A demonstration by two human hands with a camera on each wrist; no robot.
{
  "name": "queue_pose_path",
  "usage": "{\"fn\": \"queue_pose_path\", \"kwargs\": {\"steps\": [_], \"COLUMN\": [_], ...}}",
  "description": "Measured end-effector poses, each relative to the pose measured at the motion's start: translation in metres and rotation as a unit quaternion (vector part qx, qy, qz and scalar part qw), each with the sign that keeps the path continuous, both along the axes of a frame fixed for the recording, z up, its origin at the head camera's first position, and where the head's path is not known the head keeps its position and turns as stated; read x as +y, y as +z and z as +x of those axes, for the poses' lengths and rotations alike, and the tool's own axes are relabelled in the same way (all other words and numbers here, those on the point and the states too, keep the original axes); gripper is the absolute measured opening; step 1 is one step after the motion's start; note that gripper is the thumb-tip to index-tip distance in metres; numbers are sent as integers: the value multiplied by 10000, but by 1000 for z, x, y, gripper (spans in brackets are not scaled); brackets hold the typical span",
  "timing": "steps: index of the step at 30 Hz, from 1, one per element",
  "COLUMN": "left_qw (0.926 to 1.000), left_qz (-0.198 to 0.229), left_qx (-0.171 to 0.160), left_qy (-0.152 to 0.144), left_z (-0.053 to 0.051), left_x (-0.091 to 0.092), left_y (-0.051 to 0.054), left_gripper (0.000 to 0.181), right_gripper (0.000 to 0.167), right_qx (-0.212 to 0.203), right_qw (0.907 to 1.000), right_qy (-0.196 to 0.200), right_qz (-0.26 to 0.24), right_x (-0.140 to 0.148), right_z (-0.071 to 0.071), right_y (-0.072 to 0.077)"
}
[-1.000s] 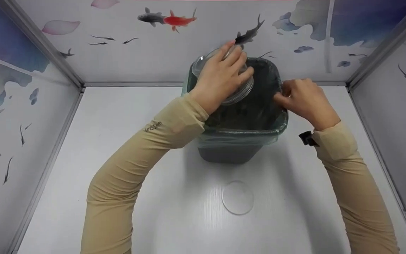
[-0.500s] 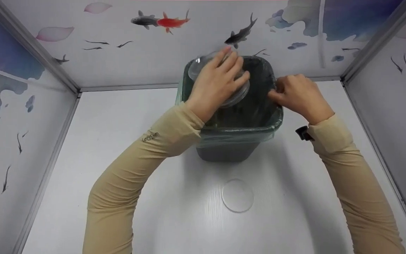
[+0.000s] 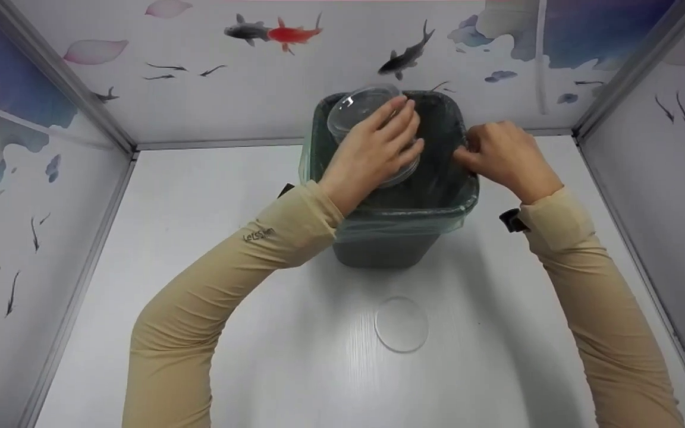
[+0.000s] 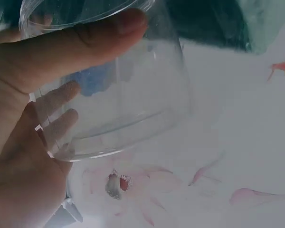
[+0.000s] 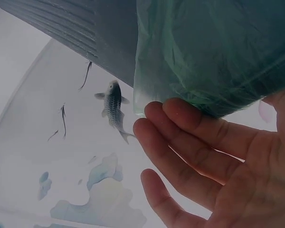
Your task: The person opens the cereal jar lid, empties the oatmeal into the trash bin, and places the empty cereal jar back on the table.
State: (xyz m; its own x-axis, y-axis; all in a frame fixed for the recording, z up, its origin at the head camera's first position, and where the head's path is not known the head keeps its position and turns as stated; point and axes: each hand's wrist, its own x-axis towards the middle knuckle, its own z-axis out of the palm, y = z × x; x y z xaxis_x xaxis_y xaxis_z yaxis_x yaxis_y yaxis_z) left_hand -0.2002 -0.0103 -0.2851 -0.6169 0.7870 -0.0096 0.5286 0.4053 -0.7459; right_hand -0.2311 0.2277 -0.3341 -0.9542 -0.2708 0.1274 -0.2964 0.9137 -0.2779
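Observation:
My left hand (image 3: 372, 145) grips a clear plastic jar (image 3: 354, 110) over the bin's left half. The jar is tipped, base up and threaded mouth down towards the inside of the bin. In the left wrist view, the thumb lies across the jar (image 4: 133, 104) near its mouth, and other fingers show through the wall. A grey trash bin (image 3: 384, 249) stands upright, lined with a green plastic bag (image 3: 402, 224) folded over its rim. At the bin's right rim, my right hand (image 3: 506, 157) pinches the edge, its fingers outside against the bag (image 5: 194, 52). The bin's contents are too dark to make out.
A clear round disc (image 3: 402, 324), like a lid, lies on the white table (image 3: 295, 368) in front of the bin. White panels (image 3: 200, 107) printed with fish enclose the back and both sides, with the back panel close behind the bin.
My left hand has turned the jar, so more of its base now shows above the fingers. The right hand keeps its place on the rim. The head view has shifted slightly.

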Motion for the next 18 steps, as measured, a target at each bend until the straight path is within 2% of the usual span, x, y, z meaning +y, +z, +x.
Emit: {"fn": "queue_pose_path", "kwargs": {"steps": [1,5,10,14,18], "left_qw": [9999,9997,10000,9988,9930], "left_qz": [-63,95,42,438,1028], "left_qx": [-57,114,38,189,568], "left_qy": [72,200,79,-54,-158], "left_z": [0,-3,-4,-5,-6], "left_x": [0,-2,-4,-11,-23], "left_y": [-2,-3,-2,-1,5], "left_gripper": [60,60,60,59,61], "right_gripper": [29,29,28,29,32], "right_qx": [1,-3,13,62,-64], "right_qw": [10000,10000,9998,9994,9959], "right_qy": [11,9,32,119,365], "right_qz": [-3,-68,-171,-333,-822], "right_x": [0,1,4,5,11], "right_z": [0,0,1,1,2], "right_y": [0,-1,-3,-5,-7]}}
